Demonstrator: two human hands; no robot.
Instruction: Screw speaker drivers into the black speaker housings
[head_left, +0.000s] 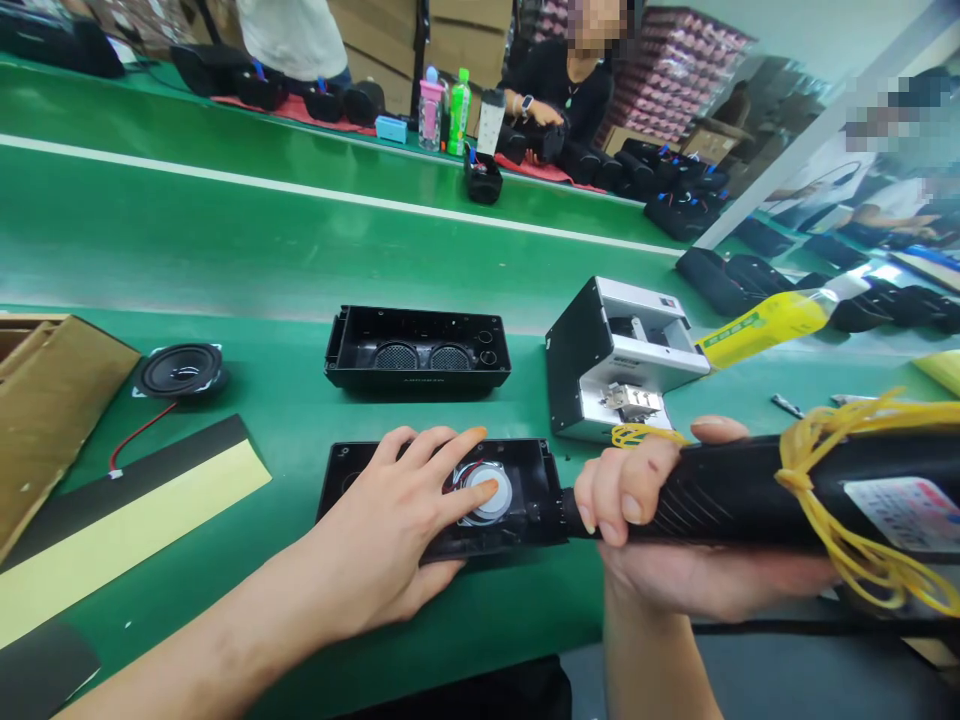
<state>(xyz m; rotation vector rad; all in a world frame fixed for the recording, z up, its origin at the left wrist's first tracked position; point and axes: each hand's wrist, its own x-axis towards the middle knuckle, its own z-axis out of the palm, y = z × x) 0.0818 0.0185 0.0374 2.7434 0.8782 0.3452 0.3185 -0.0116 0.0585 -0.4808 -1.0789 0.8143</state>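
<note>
Green tabletop (262,250) spans the workroom. The left hand (405,510) lays its fingers, spread apart, across a black case (531,468); the right hand (637,500) wraps its fingers around a power tool (739,490) at the case's right end.

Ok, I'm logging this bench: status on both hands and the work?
Left hand spread over black housing. Right hand gripping black tool, tip at housing's end. Left hand hides part of interior.

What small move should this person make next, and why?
Perhaps align the black tool with the right end of the black housing: the right hand grips the tool, its nose at that end, while the left hand lies across the housing.
</note>
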